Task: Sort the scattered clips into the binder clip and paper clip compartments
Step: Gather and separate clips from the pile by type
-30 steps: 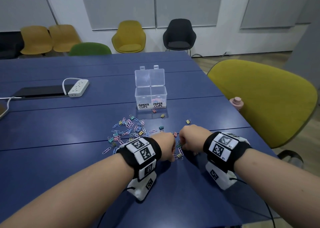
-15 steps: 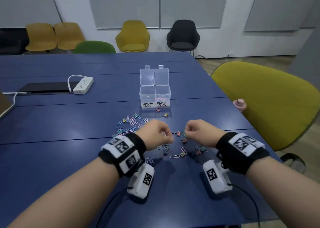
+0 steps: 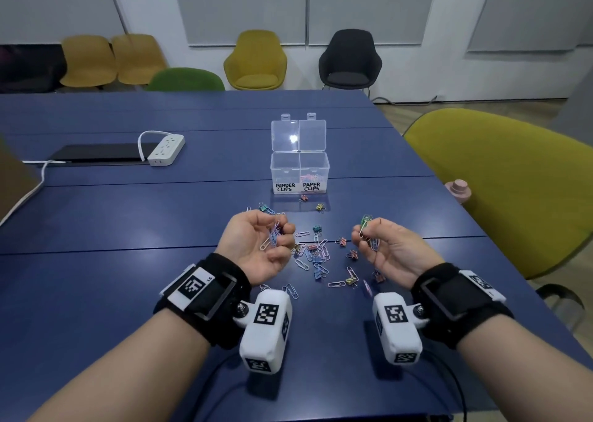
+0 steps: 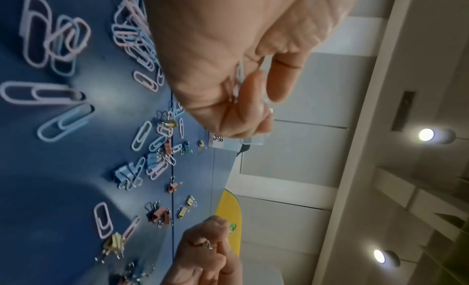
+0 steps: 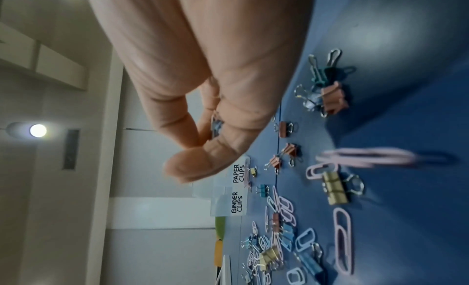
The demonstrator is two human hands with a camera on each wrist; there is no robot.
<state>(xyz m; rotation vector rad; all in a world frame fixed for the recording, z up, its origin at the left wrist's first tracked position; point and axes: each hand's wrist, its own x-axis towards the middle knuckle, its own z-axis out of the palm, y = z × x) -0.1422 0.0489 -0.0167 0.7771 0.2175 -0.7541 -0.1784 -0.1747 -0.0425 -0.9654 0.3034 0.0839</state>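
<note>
Dozens of pastel wire paper clips and small binder clips (image 3: 316,254) lie scattered on the blue table (image 3: 128,222). Left hand (image 3: 256,245) and right hand (image 3: 390,248), palms up, each curl around a small bunch of paper clips.

In your left wrist view, the curled left hand (image 4: 228,68) covers most of the clear plastic two-compartment box (image 4: 223,141) at mid-frame, leaving a scrap of label. At the right of the right wrist view, one pink wire paper clip (image 5: 365,158) is smeared by blur. You cannot count the clips bunched inside either fist.
</note>
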